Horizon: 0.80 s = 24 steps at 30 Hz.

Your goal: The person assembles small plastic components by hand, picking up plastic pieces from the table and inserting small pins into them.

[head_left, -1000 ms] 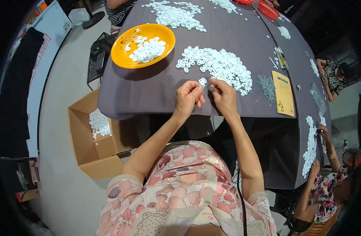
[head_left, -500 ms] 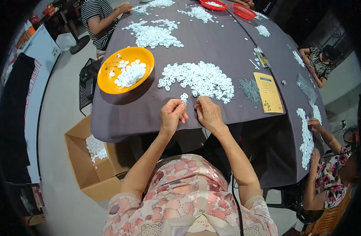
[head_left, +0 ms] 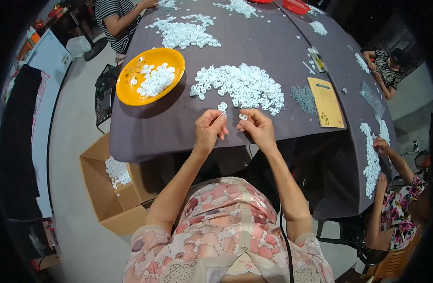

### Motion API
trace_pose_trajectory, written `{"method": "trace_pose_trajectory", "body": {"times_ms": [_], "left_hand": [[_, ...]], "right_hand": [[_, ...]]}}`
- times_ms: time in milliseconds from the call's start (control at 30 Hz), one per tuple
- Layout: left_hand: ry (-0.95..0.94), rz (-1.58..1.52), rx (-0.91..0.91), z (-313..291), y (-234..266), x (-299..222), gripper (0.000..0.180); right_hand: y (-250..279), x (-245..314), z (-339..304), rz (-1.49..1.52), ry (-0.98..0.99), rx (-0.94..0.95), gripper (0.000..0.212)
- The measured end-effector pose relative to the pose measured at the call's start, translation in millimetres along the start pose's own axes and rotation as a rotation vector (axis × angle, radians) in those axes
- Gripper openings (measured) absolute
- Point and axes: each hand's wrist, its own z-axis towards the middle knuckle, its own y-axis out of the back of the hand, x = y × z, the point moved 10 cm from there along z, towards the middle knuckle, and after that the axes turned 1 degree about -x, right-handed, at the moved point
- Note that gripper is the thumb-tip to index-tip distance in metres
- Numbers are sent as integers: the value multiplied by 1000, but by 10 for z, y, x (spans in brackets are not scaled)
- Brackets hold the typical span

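At the table's near edge my left hand (head_left: 210, 129) is closed, thumb and forefinger pinching what looks like a thin pin, mostly hidden by the fingertips. Just beyond those fingertips lie white two-holed oval plastic pieces (head_left: 222, 107). My right hand (head_left: 259, 128) pinches another such white two-holed piece (head_left: 243, 117), held facing my left hand with a small gap between them. A large loose heap of the same white pieces (head_left: 247, 85) spreads on the grey cloth right beyond both hands.
A yellow plate (head_left: 126, 92) holding white pieces stands left. Right of the heap are a tangle of thin grey pins (head_left: 302, 100) and a yellow booklet (head_left: 327, 104). An open cardboard box (head_left: 96, 188) sits on the floor, lower left. Other people work at white piles around the table (head_left: 254, 42).
My right hand has lifted from the heap's near edge and turned, now showing a white two-holed piece in its fingertips. My left hand keeps its pinch. The view has tilted slightly.
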Motion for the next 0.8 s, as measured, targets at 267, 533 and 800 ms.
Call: {"method": "trace_pose_trajectory", "body": {"times_ms": [267, 533, 800], "left_hand": [[-1, 31, 29, -10, -25, -11, 10], [-7, 18, 34, -32, -21, -27, 11], [-11, 1, 45, -13, -27, -17, 10]], "right_hand": [[-127, 33, 16, 207, -48, -9, 16], [-194, -138, 43, 273, -90, 36, 17], [-241, -39, 25, 303, -3, 1, 22]]}}
